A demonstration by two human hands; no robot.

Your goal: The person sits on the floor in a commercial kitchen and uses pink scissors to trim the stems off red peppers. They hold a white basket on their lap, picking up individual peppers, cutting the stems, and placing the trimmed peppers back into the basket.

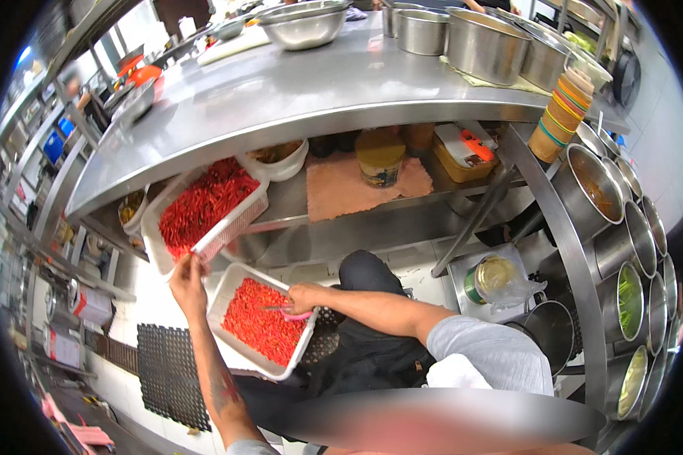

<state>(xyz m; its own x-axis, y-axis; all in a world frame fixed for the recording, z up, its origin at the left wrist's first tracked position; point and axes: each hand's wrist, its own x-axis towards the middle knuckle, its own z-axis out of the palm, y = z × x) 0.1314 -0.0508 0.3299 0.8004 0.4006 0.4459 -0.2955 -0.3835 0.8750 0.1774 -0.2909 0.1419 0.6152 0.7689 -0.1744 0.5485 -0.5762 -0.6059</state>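
My right hand [307,298] grips a pair of scissors [289,311] with pink handles. Its blades point left over a white plastic tray [245,352], which is filled with cut red chili pieces [262,327]. Up and to the left, my left hand [190,278] has its fingertips at the near corner of a white perforated plastic basket [233,219]. Long red chilies [208,199] are heaped in that basket, under the table's edge. Whether the left fingers pinch a chili or only touch the rim is too small to tell.
A steel worktable [296,85] spans the view above, its lower shelf holding a lidded tub [380,159] on a pink cloth [330,193]. Steel pots [586,190] crowd the right side. A black rubber mat [168,369] lies on the floor. Far left stands another person [85,102].
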